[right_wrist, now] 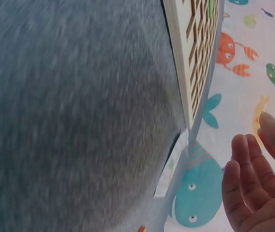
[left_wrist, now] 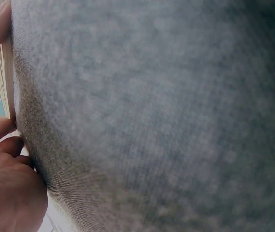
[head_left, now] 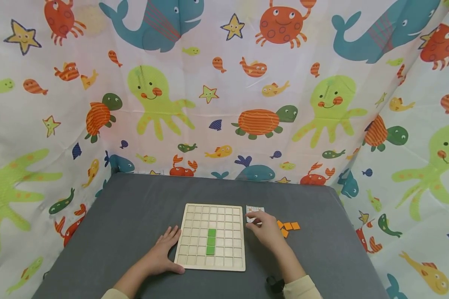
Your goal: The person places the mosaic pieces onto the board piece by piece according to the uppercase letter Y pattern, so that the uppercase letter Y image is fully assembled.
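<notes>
Cream sleeves (head_left: pixel 303 288) come in at the bottom edge, and out of them reach both my hands. With my left hand (head_left: pixel 161 255) I brace the wooden board (head_left: pixel 230 241): its fingers lie spread and nearly straight along the left edge, the thumb at the near left corner, none of them curled round it. My right hand (head_left: pixel 265 230) hangs over the printed card (head_left: pixel 254 208) just beside the board's right edge, fingers loosely bent, thumb set apart; I see nothing between them, and in the right wrist view they look clear of the card.

To do this well, I judge, my left hand should press only lightly, enough that the board cannot slide or twist on the grey table (head_left: pixel 146 207). If my right hand takes up one of the orange tiles (head_left: pixel 295 225), a pinch by the edges and a level lowering would suit best; a tilted tile could catch on a ridge, and a trailing fingertip could knock its neighbours.

The board lies flat between my hands, pale and squared off by thin lines, with a plain rim. Three green tiles (head_left: pixel 211 241) sit in one middle column, one behind another. The orange ones lie loose right of the card; my hand may cover more.
</notes>
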Demonstrator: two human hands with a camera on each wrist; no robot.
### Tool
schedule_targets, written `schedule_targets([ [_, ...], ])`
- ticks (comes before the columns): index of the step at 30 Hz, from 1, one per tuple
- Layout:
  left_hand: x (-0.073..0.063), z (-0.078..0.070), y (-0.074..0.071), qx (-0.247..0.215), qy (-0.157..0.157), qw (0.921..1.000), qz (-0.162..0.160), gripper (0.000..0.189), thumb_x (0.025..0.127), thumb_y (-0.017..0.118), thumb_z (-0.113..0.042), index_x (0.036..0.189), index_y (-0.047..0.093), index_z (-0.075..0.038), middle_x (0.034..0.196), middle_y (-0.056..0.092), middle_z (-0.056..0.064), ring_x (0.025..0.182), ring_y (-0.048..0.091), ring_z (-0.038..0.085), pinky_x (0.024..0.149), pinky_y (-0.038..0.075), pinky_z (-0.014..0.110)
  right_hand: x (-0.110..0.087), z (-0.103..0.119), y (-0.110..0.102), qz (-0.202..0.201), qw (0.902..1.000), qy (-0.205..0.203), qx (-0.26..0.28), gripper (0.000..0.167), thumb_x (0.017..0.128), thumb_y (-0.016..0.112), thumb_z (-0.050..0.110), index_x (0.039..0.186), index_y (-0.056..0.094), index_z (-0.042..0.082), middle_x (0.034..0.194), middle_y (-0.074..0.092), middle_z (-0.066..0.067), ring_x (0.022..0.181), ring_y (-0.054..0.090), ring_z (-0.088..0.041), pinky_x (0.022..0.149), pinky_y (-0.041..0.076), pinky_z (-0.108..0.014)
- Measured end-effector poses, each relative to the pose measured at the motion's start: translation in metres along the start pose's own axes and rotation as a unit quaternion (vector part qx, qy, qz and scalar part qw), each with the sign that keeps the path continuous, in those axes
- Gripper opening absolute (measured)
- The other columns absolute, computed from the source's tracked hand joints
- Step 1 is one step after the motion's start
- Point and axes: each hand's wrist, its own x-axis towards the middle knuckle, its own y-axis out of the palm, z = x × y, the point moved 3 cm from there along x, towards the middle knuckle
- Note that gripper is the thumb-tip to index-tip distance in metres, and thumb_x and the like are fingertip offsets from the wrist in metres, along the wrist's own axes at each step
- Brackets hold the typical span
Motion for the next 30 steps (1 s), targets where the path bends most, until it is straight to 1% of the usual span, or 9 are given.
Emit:
schedule_targets([
  [2, 0.0, 0.0, -0.001, -0.001, 0.0, 1.0, -0.001, 0.133, 0.058, 0.093, -0.058, 0.16, 0.025, -0.006, 0.169, 0.016, 0.015, 0.156, 0.003, 0.04, 0.122, 0.009, 0.065, 0.0, -0.002, -0.005, -0.006, 1.0, 0.002, -0.002, 0.033, 0.085, 0.08, 0.006, 0.117, 0.074, 0.008, 0.112, 0.073, -0.007, 0.086, 0.069, -0.018, 0.075, 0.061, -0.034],
  [5, 0.0, 0.001, -0.001, -0.004, 0.008, 0.9999, -0.007, 0.133, 0.057, 0.093, -0.056, 0.16, 0.026, -0.005, 0.168, 0.017, 0.017, 0.156, 0.004, 0.042, 0.121, 0.01, 0.066, -0.002, -0.007, -0.013, -0.015, 0.9997, 0.015, -0.011, 0.035, 0.084, 0.081, 0.007, 0.119, 0.074, 0.008, 0.112, 0.074, -0.006, 0.087, 0.069, -0.019, 0.075, 0.06, -0.034],
  [8, 0.0, 0.001, 0.0, -0.001, 0.017, 0.9998, -0.007, 0.133, 0.057, 0.093, -0.057, 0.159, 0.027, -0.004, 0.168, 0.017, 0.018, 0.156, 0.005, 0.043, 0.121, 0.01, 0.066, -0.005, -0.014, -0.021, -0.026, 0.9988, 0.035, -0.024, 0.037, 0.083, 0.082, 0.007, 0.119, 0.075, 0.01, 0.11, 0.074, -0.005, 0.087, 0.069, -0.018, 0.074, 0.06, -0.034],
  [11, -0.002, 0.0, 0.001, -0.003, 0.019, 0.9998, -0.006, 0.133, 0.057, 0.093, -0.057, 0.159, 0.026, -0.003, 0.168, 0.017, 0.018, 0.156, 0.004, 0.043, 0.121, 0.009, 0.067, -0.008, -0.021, -0.027, -0.035, 0.9975, 0.051, -0.033, 0.036, 0.083, 0.082, 0.008, 0.119, 0.074, 0.011, 0.11, 0.074, -0.005, 0.089, 0.069, -0.019, 0.075, 0.06, -0.035],
  [16, -0.002, -0.002, 0.0, -0.007, 0.018, 0.9998, -0.011, 0.133, 0.057, 0.094, -0.055, 0.159, 0.026, -0.003, 0.168, 0.017, 0.019, 0.156, 0.003, 0.043, 0.121, 0.008, 0.066, -0.01, -0.029, -0.037, -0.038, 0.9973, 0.049, -0.04, 0.036, 0.084, 0.082, 0.009, 0.119, 0.074, 0.009, 0.111, 0.073, -0.01, 0.092, 0.07, -0.023, 0.077, 0.061, -0.037],
  [22, 0.001, -0.001, 0.002, -0.005, 0.014, 0.9999, -0.007, 0.133, 0.057, 0.094, -0.056, 0.16, 0.026, -0.004, 0.168, 0.017, 0.017, 0.156, 0.004, 0.042, 0.121, 0.008, 0.065, -0.014, -0.04, -0.052, -0.046, 0.9967, 0.052, -0.044, 0.035, 0.084, 0.082, 0.01, 0.118, 0.074, 0.011, 0.112, 0.074, -0.011, 0.093, 0.072, -0.022, 0.078, 0.061, -0.039],
  [27, 0.0, 0.0, 0.002, -0.009, 0.009, 0.9999, -0.004, 0.133, 0.057, 0.093, -0.056, 0.16, 0.026, -0.005, 0.168, 0.016, 0.017, 0.156, 0.003, 0.042, 0.121, 0.008, 0.066, -0.018, -0.05, -0.066, -0.044, 0.9958, 0.065, -0.047, 0.035, 0.087, 0.08, 0.01, 0.12, 0.073, 0.01, 0.114, 0.073, -0.013, 0.094, 0.072, -0.024, 0.072, 0.06, -0.032],
  [29, 0.0, 0.0, 0.001, -0.012, 0.006, 0.9999, -0.005, 0.133, 0.057, 0.093, -0.056, 0.16, 0.026, -0.005, 0.168, 0.016, 0.016, 0.156, 0.003, 0.042, 0.121, 0.008, 0.065, -0.019, -0.054, -0.072, -0.047, 0.9948, 0.074, -0.053, 0.035, 0.087, 0.079, 0.01, 0.121, 0.073, 0.01, 0.115, 0.073, -0.013, 0.095, 0.071, -0.025, 0.071, 0.06, -0.031],
  [30, 0.0, 0.0, 0.0, -0.013, 0.004, 0.9999, -0.006, 0.133, 0.057, 0.093, -0.056, 0.16, 0.026, -0.006, 0.169, 0.016, 0.016, 0.156, 0.003, 0.041, 0.121, 0.008, 0.065, -0.02, -0.056, -0.074, -0.049, 0.9941, 0.075, -0.061, 0.035, 0.088, 0.079, 0.011, 0.122, 0.072, 0.01, 0.115, 0.073, -0.012, 0.096, 0.071, -0.026, 0.073, 0.06, -0.033],
])
